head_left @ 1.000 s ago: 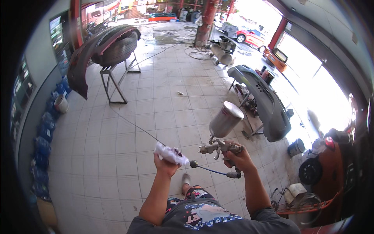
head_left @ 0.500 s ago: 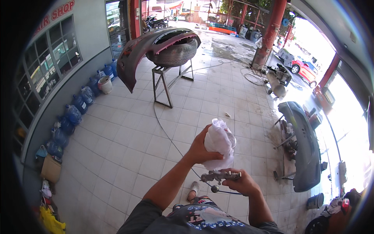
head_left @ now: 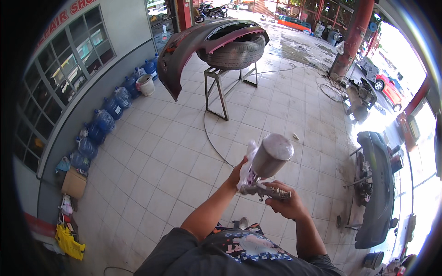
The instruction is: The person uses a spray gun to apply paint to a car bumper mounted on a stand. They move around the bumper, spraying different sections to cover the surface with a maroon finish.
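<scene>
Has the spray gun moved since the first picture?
Yes, leftward in view: the spray gun was right of the white scrap on the floor, now left.

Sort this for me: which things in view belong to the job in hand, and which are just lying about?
In use:
- spray gun, in the right hand
- metal cup, mounted on it
- white cloth, in the left hand

Apparently just lying about:
- blue jugs
- cardboard box
- yellow bag
</scene>
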Available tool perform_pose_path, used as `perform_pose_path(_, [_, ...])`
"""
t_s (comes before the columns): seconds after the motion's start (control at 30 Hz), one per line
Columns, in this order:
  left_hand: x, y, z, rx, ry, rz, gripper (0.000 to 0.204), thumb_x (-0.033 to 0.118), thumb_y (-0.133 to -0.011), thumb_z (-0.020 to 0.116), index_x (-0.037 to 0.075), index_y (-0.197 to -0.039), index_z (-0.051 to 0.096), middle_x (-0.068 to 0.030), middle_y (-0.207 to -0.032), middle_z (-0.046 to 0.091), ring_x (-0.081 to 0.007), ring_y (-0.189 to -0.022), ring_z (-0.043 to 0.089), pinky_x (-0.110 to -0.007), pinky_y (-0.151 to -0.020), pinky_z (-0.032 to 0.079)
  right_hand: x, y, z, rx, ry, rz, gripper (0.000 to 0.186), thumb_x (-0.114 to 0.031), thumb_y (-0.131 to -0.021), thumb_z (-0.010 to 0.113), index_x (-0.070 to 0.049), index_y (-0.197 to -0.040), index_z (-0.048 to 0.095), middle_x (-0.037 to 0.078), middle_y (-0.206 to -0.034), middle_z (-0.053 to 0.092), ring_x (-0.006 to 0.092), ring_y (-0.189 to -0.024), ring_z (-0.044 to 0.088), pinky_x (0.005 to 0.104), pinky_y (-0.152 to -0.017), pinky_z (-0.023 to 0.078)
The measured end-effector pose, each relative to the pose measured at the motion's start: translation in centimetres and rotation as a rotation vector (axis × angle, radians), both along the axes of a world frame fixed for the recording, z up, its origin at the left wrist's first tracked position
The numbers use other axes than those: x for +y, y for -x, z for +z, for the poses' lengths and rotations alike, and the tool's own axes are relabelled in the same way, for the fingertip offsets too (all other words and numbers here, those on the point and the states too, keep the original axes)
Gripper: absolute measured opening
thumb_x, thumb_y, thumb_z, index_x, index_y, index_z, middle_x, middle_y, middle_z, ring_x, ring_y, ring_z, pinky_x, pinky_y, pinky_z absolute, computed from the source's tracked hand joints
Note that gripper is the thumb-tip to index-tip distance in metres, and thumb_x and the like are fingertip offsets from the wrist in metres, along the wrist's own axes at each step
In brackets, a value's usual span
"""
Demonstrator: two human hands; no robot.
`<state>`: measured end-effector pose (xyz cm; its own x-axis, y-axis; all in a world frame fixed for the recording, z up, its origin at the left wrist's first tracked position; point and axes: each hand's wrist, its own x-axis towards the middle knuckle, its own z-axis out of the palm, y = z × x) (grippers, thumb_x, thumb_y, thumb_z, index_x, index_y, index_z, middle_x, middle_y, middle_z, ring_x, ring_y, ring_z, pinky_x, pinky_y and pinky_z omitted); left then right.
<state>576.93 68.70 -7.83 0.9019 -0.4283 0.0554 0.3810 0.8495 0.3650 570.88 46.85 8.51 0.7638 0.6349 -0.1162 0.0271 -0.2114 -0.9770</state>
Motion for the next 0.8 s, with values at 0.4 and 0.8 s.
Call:
perform_pose_path(0.4, [15.2,-6.0,-14.5,0.401,-0.486,-0.013,0.028,0.006,-0.082,0.047,0.007,-0.108,0.060,-0.0096,-0.096,0.063,-0.0219,-0.086,0.067,-0.036,-0.078,0.058,14.7,-15.5,-8.6,-0.011,0.083,-0.636,0.048,-0.012,-0.097,0.068,-0.010,-0.143,0.057,-0.002,-0.082,0.064,0.0030,-0.060,0.047,0.0232,-0.051,0.039])
perform_pose_path(0.8, [20.6,-20.1,-1.5,-0.555,-0.982,-0.347,0.025,0.018,-0.100,0.058,0.003,-0.116,0.070,-0.0026,-0.101,0.071,-0.0130,-0.099,0.063,-0.031,-0.091,0.049,29.3,-28.0,-11.0,-0.221,0.106,-0.956,0.027,-0.028,-0.098,0.071,-0.003,-0.089,0.068,-0.001,-0.066,0.058,0.0051,-0.047,0.046,0.0267,-0.042,0.034])
